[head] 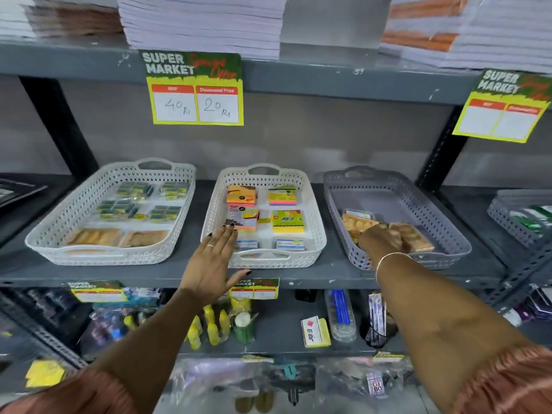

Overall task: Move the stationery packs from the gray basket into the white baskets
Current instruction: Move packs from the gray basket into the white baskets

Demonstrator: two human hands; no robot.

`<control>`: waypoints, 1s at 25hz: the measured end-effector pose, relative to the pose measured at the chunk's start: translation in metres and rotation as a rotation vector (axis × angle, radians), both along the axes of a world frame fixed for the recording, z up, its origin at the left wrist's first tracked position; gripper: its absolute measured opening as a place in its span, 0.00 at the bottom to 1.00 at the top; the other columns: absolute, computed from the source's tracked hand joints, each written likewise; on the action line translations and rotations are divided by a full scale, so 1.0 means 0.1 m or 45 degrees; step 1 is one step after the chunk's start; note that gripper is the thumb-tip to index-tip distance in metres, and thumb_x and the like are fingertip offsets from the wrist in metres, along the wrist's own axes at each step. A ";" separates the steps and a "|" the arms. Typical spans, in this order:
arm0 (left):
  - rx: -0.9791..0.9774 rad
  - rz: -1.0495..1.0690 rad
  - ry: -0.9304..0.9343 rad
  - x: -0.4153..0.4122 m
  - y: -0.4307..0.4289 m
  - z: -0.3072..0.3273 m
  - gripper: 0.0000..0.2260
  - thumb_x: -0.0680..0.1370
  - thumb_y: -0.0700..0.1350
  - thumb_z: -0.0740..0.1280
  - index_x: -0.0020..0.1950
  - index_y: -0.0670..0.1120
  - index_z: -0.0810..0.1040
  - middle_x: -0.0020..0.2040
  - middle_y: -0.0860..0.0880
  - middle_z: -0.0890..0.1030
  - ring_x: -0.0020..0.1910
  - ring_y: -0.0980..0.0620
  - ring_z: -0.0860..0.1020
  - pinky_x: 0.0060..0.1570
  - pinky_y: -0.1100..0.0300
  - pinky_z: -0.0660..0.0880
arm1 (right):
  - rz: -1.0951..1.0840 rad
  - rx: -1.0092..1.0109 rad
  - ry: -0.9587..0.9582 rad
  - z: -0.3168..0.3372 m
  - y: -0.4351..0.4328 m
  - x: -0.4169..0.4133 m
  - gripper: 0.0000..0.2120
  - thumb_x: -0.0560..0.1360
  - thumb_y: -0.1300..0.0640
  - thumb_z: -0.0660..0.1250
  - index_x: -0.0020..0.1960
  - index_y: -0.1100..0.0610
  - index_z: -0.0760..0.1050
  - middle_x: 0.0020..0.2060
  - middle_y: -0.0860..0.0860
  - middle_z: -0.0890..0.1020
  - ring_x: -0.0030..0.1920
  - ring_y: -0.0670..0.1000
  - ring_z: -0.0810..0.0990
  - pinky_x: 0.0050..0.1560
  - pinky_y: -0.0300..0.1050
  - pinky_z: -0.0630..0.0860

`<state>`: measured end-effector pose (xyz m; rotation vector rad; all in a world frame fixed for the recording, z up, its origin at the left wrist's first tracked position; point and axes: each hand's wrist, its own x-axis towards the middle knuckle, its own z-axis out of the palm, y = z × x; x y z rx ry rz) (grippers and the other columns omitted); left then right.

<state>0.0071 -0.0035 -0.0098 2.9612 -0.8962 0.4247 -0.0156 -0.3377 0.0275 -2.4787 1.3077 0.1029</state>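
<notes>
The gray basket (pixel 397 186) stands at the right of the middle shelf and holds orange stationery packs (pixel 413 236), one with a label (pixel 357 219). My right hand (pixel 380 239) reaches into it and rests on the packs with fingers curled down and hidden, so its grip is unclear. The middle white basket (pixel 316 234) holds sticky-note packs (pixel 288 221) in rows. My left hand (pixel 213 264) hovers flat and open at that basket's front left rim, holding nothing. The left white basket (pixel 74 213) contains green-blue packs (pixel 134 191) and orange packs (pixel 92 237).
Price signs (pixel 195 89) hang from the shelf above, under paper stacks (pixel 203 22). Another gray basket (pixel 519 219) sits at the far right. The lower shelf (pixel 277 330) holds glue bottles, note pads and pens. A black upright (pixel 56 124) stands at the back left.
</notes>
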 end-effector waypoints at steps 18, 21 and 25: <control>-0.090 0.125 -0.061 0.28 0.69 0.13 0.39 0.75 0.67 0.43 0.73 0.37 0.50 0.73 0.40 0.57 0.72 0.44 0.56 0.69 0.49 0.50 | 0.354 -0.187 -0.218 0.90 1.16 0.90 0.31 0.72 0.50 0.70 0.70 0.58 0.63 0.70 0.60 0.68 0.72 0.59 0.64 0.64 0.56 0.70; -0.078 0.320 -0.007 0.46 1.35 0.23 0.41 0.74 0.67 0.37 0.72 0.35 0.54 0.72 0.39 0.58 0.71 0.42 0.60 0.68 0.45 0.57 | 0.590 -0.158 -0.323 0.93 1.81 1.18 0.31 0.72 0.48 0.70 0.69 0.58 0.63 0.68 0.60 0.69 0.70 0.60 0.65 0.65 0.56 0.69; -0.116 0.426 0.033 0.61 2.07 0.27 0.47 0.70 0.72 0.35 0.73 0.36 0.53 0.74 0.39 0.57 0.73 0.43 0.55 0.69 0.46 0.55 | 1.054 -0.125 -0.317 0.82 2.75 1.55 0.33 0.71 0.51 0.70 0.71 0.58 0.62 0.68 0.60 0.68 0.70 0.62 0.64 0.66 0.56 0.70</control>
